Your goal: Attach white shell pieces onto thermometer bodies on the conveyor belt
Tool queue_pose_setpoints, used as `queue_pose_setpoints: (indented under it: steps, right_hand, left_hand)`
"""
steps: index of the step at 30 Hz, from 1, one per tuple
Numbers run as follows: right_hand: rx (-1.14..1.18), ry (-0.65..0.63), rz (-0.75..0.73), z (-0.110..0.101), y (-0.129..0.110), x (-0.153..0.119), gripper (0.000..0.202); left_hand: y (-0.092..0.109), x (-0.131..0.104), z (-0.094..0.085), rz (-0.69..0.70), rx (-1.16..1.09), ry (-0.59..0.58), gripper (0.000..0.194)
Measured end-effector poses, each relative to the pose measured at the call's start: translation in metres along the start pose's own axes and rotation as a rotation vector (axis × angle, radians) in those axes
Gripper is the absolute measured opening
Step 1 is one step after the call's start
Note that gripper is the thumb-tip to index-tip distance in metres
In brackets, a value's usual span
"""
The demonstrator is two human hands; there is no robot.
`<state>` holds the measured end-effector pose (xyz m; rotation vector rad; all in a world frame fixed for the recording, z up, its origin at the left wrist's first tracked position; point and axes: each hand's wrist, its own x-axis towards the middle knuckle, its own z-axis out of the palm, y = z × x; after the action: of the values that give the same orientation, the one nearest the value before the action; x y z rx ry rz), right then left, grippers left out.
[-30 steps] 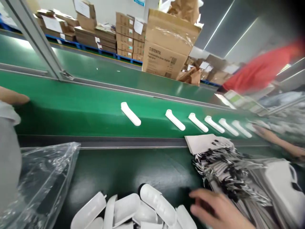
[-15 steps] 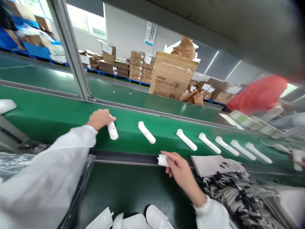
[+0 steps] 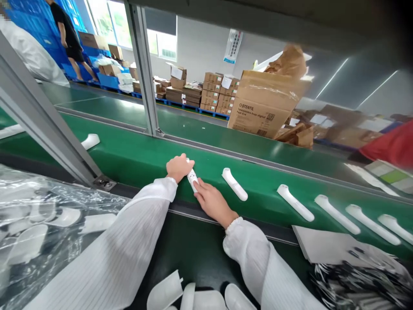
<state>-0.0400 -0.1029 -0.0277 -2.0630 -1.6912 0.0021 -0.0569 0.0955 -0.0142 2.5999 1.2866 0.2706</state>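
Observation:
On the green conveyor belt, my left hand (image 3: 178,167) is closed round the upper end of a white handheld device (image 3: 192,177), long and slim, shaped like an infrared thermometer. My right hand (image 3: 213,200) has its fingers and thumb pressed on the lower end of this same device. Whether a small white cover is still under those fingers is hidden. To the right, a similar white device (image 3: 235,185) lies slanted on the belt, with several more beyond it. White curved covers (image 3: 165,289) lie on the dark surface nearest me.
A clear plastic bag of white parts (image 3: 38,241) is at left. Grey pouches with black cords (image 3: 351,262) are piled at right. A metal post (image 3: 145,73) and a slanted strut (image 3: 48,107) stand at the belt. A carton (image 3: 261,103) sits behind; people are at both sides.
My right hand has moved up and left with the small white cover, onto the device under my left hand. The view has swung left, showing more of the plastic bag.

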Motion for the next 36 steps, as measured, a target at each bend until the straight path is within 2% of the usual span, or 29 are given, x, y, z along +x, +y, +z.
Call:
queue_pose_setpoints:
  steps: [3,5,7,8,10,11,13,15,18,21,24,26,28,30,32,34,36]
  right_hand:
    - [-0.055,-0.044,0.034,-0.010,0.011,0.003,0.042]
    - [-0.106,-0.069,0.084,-0.018,0.011,0.006,0.040]
    - [-0.108,-0.066,0.118,-0.029,-0.005,0.006,0.039]
    - [-0.067,-0.057,0.108,-0.034,-0.018,0.003,0.039]
    - [0.143,-0.071,-0.007,-0.042,-0.052,-0.010,0.038]
    - [0.292,-0.148,-0.125,-0.043,-0.069,-0.019,0.035]
    - [0.512,-0.453,-0.328,-0.038,-0.094,-0.037,0.031]
    - [0.588,-0.639,-0.397,-0.026,-0.106,-0.048,0.021]
    - [0.672,-0.741,-0.330,-0.011,-0.108,-0.047,0.009]
    - [0.792,-0.729,-0.109,-0.011,-0.098,-0.039,0.012]
    - [0.946,-0.520,0.122,-0.012,-0.084,-0.033,0.025]
    - [1.055,-0.352,0.178,-0.009,-0.073,-0.030,0.029]
    - [1.116,-0.194,0.237,-0.004,-0.060,-0.025,0.027]
    - [1.095,-0.032,0.314,-0.001,-0.046,-0.019,0.025]
    - [1.001,0.130,0.328,-0.002,-0.032,-0.015,0.029]
    - [0.850,0.246,0.270,-0.004,-0.021,-0.012,0.033]
    - [0.696,0.290,0.235,-0.005,-0.015,-0.011,0.033]
  left_hand:
    - [0.007,-0.003,0.000,0.091,0.017,-0.034,0.043]
    - [0.005,-0.002,-0.005,0.193,0.006,-0.110,0.049]
    - [-0.005,0.004,-0.016,0.250,-0.010,-0.175,0.059]
    - [-0.015,0.008,-0.023,0.242,-0.014,-0.170,0.063]
    - [-0.045,0.018,-0.037,0.155,0.008,-0.066,0.062]
    - [-0.063,0.024,-0.045,0.097,0.038,0.013,0.057]
    - [-0.103,0.037,-0.058,-0.028,0.144,0.143,0.046]
    - [-0.142,0.050,-0.068,-0.173,0.278,0.225,0.049]
    - [-0.180,0.066,-0.074,-0.426,0.418,0.285,0.064]
    - [-0.193,0.078,-0.069,-0.594,0.448,0.264,0.067]
    - [-0.193,0.083,-0.062,-0.649,0.386,0.227,0.066]
    - [-0.188,0.084,-0.063,-0.560,0.354,0.214,0.065]
    - [-0.175,0.084,-0.068,-0.396,0.343,0.151,0.058]
    - [-0.149,0.081,-0.072,-0.235,0.344,0.049,0.052]
    - [-0.113,0.071,-0.071,-0.092,0.346,0.005,0.050]
    - [-0.075,0.053,-0.063,0.005,0.331,-0.010,0.050]
    - [-0.042,0.031,-0.049,0.055,0.302,-0.060,0.049]
